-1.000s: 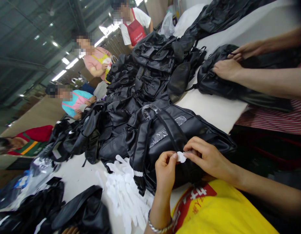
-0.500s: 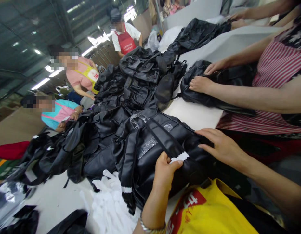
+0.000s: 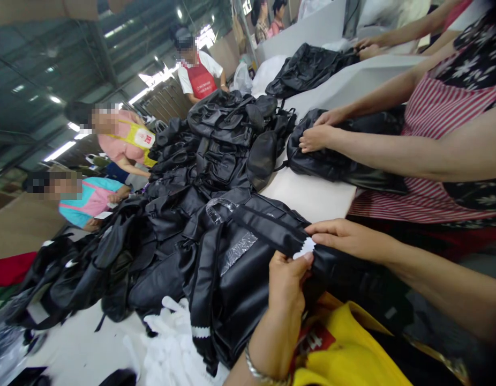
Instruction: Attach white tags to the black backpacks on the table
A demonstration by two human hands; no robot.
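Note:
A black leather backpack lies in front of me on the white table. My left hand pinches a small white scalloped sticker against the bag's black strap. My right hand presses its fingertips on the same sticker and strap from the right, fingers closed together around the strap. A second white scalloped sticker shows lower on the bag's other strap. Clear film covers parts of the bag.
A big heap of black backpacks fills the table's middle. White sticker sheets lie at the near edge. A person in a striped apron on my right handles another bag. Several other people stand across the table.
My right hand moved left from the bag's surface onto the strap, meeting my left hand at the white sticker. The view shifted slightly upward and right.

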